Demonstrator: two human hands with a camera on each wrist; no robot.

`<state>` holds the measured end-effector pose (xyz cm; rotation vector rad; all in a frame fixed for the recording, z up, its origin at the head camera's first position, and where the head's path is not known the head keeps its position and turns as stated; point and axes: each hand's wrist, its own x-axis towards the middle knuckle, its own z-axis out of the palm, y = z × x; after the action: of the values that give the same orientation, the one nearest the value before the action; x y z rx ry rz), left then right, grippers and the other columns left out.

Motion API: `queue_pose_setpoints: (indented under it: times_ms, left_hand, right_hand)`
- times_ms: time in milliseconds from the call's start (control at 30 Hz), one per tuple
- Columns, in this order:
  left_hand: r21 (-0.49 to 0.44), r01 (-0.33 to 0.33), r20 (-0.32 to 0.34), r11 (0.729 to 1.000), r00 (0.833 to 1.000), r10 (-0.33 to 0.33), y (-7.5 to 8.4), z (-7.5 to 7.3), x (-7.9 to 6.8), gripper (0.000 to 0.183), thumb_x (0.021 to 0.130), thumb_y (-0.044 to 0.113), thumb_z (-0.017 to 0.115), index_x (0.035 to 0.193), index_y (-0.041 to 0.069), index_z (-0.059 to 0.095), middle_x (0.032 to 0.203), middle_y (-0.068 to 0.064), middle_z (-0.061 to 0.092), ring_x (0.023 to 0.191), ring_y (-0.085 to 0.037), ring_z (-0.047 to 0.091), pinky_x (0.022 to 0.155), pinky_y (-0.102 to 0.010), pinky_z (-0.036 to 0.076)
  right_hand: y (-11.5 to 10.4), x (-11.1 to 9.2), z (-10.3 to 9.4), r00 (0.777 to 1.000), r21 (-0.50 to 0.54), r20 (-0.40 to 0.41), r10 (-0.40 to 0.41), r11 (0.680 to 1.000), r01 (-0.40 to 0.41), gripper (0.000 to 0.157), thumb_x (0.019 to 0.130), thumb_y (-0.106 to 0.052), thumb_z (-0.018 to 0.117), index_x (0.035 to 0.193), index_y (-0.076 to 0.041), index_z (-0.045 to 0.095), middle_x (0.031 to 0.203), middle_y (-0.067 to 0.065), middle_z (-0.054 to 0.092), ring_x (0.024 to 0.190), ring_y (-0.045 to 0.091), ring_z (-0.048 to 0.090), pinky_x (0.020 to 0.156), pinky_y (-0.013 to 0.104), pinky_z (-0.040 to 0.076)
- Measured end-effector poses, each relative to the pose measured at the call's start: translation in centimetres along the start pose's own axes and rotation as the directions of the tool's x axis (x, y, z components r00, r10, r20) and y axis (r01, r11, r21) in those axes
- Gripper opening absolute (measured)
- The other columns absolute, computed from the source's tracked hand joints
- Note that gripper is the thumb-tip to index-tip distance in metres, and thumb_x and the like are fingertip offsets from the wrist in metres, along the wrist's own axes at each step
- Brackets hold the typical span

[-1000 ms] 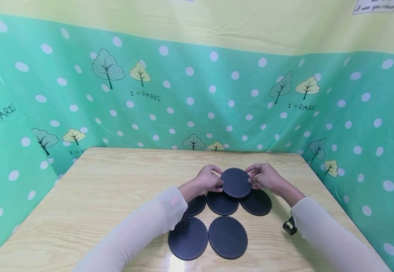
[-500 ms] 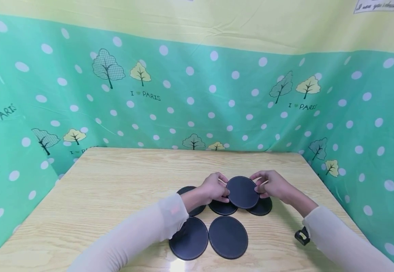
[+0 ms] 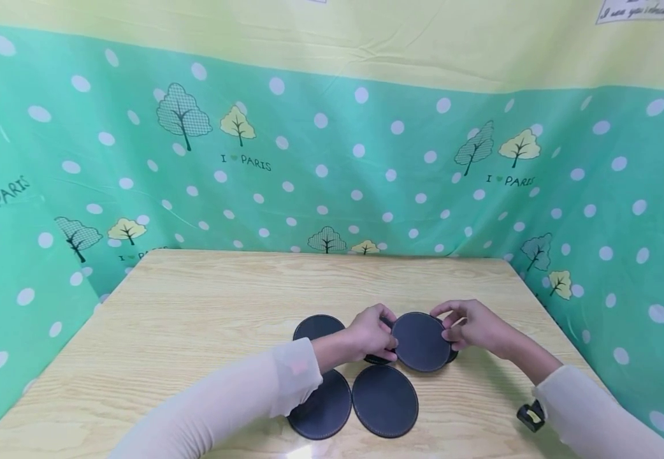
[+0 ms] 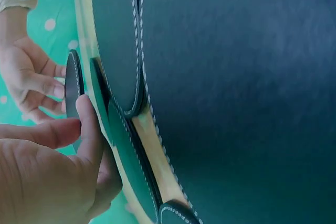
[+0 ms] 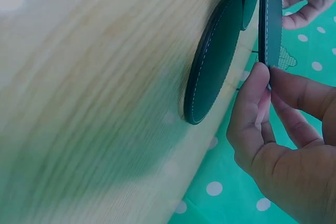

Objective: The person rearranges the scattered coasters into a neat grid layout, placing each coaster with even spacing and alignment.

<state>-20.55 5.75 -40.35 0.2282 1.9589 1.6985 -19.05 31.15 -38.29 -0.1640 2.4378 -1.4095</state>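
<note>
Between my two hands is a round black leather coaster [image 3: 422, 342] with a stitched rim, lifted above the table. My left hand [image 3: 371, 333] pinches its left edge between thumb and fingers. The opposite edge is pinched by my right hand [image 3: 472, 324]; the right wrist view shows this coaster [image 5: 270, 19] raised over another coaster [image 5: 215, 61] lying on the wood. In the head view the held coaster covers most of that right back coaster [image 3: 454, 356]. A middle back coaster [image 3: 379, 359] is partly hidden by my left hand.
A left back coaster [image 3: 317, 326] and two front coasters, one left [image 3: 323, 411] and one right [image 3: 385, 401], lie flat on the wooden table [image 3: 211, 299]. My left sleeve overlaps the left front one. A green dotted cloth [image 3: 286, 159] hangs behind and at both sides.
Both hands have moved right and nearer to me with the coaster, from above the middle back coaster to over the right back one. The coasters on the table have not moved.
</note>
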Motion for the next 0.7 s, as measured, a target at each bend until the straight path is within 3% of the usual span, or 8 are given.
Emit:
queue_pose_setpoints:
  times_ms: [433,700]
  left_hand:
    - [-0.008,-0.005,0.014,1.000,1.000,0.005,-0.5,2.5,-1.8,0.047,0.080,-0.027,0.066,0.112,0.005,0.055,0.098,-0.015,0.052,0.063,-0.027,0.070,0.060,-0.032,0.065]
    - [0.011,-0.004,0.029,1.000,1.000,0.004,-0.4,3.8,-2.9,0.043,0.079,-0.028,0.067,0.106,0.003,0.053,0.095,-0.013,0.050,0.062,-0.028,0.070,0.058,-0.033,0.065]
  right_hand:
    - [1.5,-2.8,-0.4,0.994,0.043,0.106,-0.022,0.999,0.018,0.050,0.088,0.014,0.055,0.138,0.008,0.052,0.103,0.019,0.052,0.084,0.027,0.060,0.065,0.039,0.061]
    - [2.0,-4.4,-0.2,0.992,0.041,0.128,0.014,0.999,-0.019,0.050,0.086,0.015,0.051,0.135,0.006,0.053,0.103,0.019,0.051,0.085,0.028,0.059,0.066,0.039,0.062]
